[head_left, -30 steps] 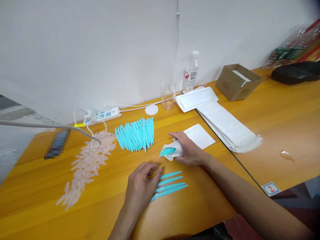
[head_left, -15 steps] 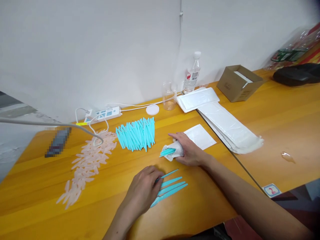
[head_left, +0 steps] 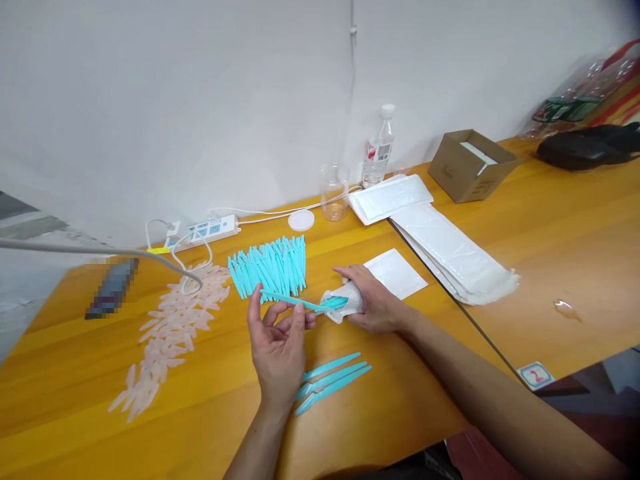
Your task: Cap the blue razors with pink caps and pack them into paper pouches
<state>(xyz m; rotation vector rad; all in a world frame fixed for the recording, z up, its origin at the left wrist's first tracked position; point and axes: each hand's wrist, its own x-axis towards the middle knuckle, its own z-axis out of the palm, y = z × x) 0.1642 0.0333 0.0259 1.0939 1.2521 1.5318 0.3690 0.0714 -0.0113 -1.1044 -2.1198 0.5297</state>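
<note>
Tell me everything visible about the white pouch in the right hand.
The white pouch looks thin, wrinkled and flexible, perhaps paper or plastic. Gripped by the right hand, it points roughly sideways, its uneven open mouth facing left. Teal sticks show inside, and another stick, held in the left hand, reaches the mouth.

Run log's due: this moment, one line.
left hand: holds turquoise stick; right hand: grips white pouch; tip: pouch mouth; near row: three sticks
</note>
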